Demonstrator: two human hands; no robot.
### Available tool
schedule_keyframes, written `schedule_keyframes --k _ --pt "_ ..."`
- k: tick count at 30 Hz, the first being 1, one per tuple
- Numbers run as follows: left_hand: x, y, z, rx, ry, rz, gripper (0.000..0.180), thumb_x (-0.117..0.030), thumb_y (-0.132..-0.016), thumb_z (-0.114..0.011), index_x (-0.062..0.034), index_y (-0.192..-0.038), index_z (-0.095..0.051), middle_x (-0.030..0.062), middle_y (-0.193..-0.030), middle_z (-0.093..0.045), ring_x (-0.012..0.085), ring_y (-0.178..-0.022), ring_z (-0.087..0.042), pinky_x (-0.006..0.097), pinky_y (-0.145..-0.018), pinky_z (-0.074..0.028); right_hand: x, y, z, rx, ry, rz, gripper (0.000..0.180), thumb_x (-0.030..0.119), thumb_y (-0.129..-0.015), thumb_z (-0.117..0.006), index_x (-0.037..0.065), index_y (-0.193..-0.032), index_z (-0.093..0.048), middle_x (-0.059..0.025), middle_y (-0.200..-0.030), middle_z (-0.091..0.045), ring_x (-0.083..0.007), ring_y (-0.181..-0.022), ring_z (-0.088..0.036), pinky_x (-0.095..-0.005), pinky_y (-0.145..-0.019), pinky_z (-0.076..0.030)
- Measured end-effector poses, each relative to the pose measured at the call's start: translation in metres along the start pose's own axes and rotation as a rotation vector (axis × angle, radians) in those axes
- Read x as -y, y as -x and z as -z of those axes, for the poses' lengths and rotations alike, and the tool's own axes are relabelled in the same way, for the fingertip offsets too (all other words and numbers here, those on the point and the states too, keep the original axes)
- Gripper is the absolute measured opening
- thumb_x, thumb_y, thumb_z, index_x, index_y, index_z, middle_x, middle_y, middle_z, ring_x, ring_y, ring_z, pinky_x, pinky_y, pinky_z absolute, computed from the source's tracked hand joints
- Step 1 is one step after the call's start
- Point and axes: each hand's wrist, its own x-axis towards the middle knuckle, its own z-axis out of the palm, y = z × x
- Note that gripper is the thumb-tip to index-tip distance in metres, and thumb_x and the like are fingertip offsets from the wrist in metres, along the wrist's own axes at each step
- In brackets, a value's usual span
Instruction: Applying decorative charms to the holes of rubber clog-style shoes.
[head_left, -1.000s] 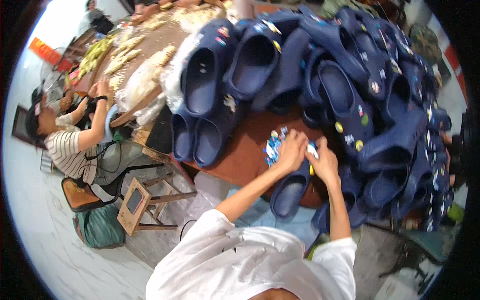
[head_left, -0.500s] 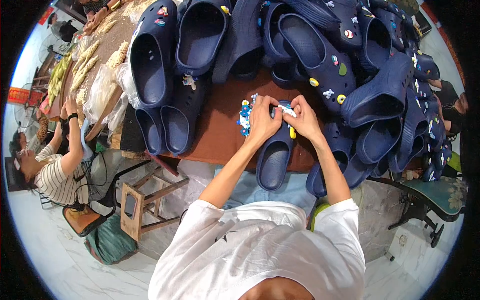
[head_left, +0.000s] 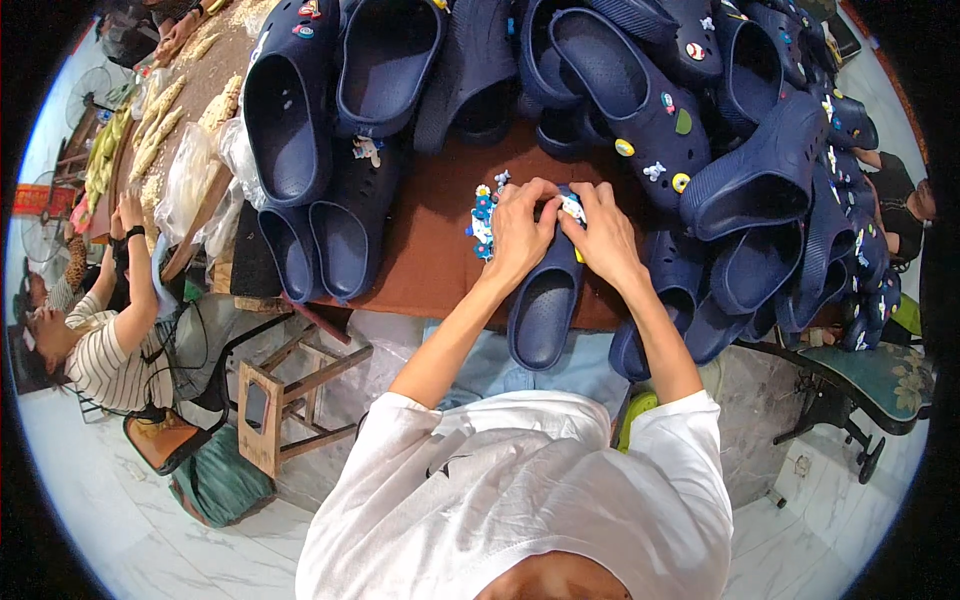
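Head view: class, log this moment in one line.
left hand: at navy clog | right hand: at white charm on clog | charm pile: beside left hand

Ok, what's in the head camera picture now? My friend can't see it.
A person's left hand and right hand are at the toe of a dark blue clog, around a white charm, at a brown tabletop's edge. Small colourful charms lie beside the left hand, and more clogs are heaped beyond and to the right.

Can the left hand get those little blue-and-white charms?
Probably yes: the left hand is right beside the blue-and-white charms on the brown tabletop, with nothing visible between, though it's busy at a dark navy clog.
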Motion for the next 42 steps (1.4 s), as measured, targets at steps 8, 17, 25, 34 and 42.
schedule_keyframes --k 8,17,25,34,42 --pt "0.007 -0.001 -0.004 -0.071 -0.082 -0.077 0.008 -0.008 -0.082 -0.068 -0.0035 -0.089 -0.067 0.0113 -0.083 -0.064 0.0296 -0.080 -0.060 0.041 -0.074 -0.047 -0.013 -0.013 -0.013 0.003 -0.163 -0.029 0.030 0.020 -0.079 -0.073 0.004 -0.093 -0.053 -0.0174 -0.086 -0.056 -0.0382 -0.075 -0.060 -0.0474 -0.066 -0.048" --pt "0.010 -0.004 -0.005 0.019 -0.033 0.032 0.020 -0.016 -0.078 -0.075 -0.0041 -0.090 -0.065 0.0144 -0.087 -0.056 0.0323 -0.086 -0.055 0.043 -0.079 -0.042 -0.020 -0.008 -0.023 -0.147 -0.320 -0.234 0.026 0.025 -0.086 -0.070 0.004 -0.089 -0.056 -0.0153 -0.072 -0.064 -0.0296 -0.067 -0.066 -0.0423 -0.062 -0.048" --pt "0.018 -0.005 -0.009 -0.015 -0.122 -0.018 0.025 -0.019 -0.075 -0.078 -0.0048 -0.087 -0.061 0.0128 -0.083 -0.056 0.0303 -0.081 -0.055 0.042 -0.072 -0.043 -0.018 -0.054 -0.030 -0.017 -0.317 -0.208 0.035 0.035 -0.089 -0.067 0.003 -0.104 -0.065 -0.0194 -0.091 -0.070 -0.0376 -0.088 -0.068 -0.0442 -0.077 -0.051" --pt "0.014 -0.004 -0.004 -0.008 -0.077 -0.034 0.018 -0.011 -0.073 -0.073 -0.0031 -0.084 -0.061 0.0104 -0.079 -0.060 0.0281 -0.074 -0.059 0.040 -0.066 -0.046 -0.012 -0.093 -0.049 0.391 -0.640 -0.205 0.034 0.025 -0.097 -0.062 -0.004 -0.114 -0.066 -0.0078 -0.099 -0.071 -0.0129 -0.087 -0.064 -0.0281 -0.078 -0.051" --pt "0.001 -0.003 0.000 0.042 -0.099 0.045 0.023 -0.018 -0.076 -0.079 -0.0045 -0.086 -0.063 0.0116 -0.082 -0.059 0.0317 -0.083 -0.059 0.043 -0.072 -0.046 -0.042 -0.064 -0.044 0.067 -0.569 -0.141 0.029 0.025 -0.096 -0.059 0.002 -0.112 -0.068 -0.0120 -0.098 -0.070 -0.0227 -0.088 -0.068 -0.0355 -0.077 -0.051"
